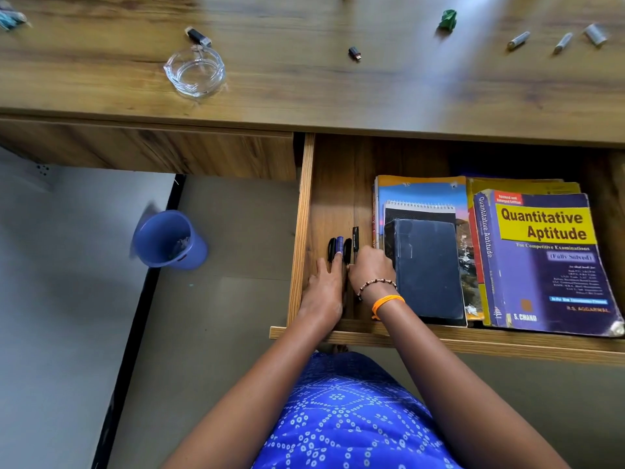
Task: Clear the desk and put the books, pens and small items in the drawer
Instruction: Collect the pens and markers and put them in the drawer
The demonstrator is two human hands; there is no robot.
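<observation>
The wooden drawer point(301, 214) is pulled out below the desk. Several pens point(340, 247) lie side by side at its left end. My left hand point(324, 289) lies flat over them, fingers straight. Beside it, my right hand point(372, 269) has curled fingers at a black pen point(355, 236). To the right lie a dark blue book point(427, 265) on a spiral notepad point(419, 209), and a "Quantitative Aptitude" book point(548, 262). On the desk point(304, 82) are a USB stick point(199, 37), a small black adapter point(354, 54) and batteries point(518, 40).
A glass ashtray point(195, 72) stands on the desk at the left. A green crumpled item point(448, 19) lies at the back right. A blue bin point(169, 240) stands on the floor left of the drawer. A bluish item point(12, 16) sits at the desk's far left corner.
</observation>
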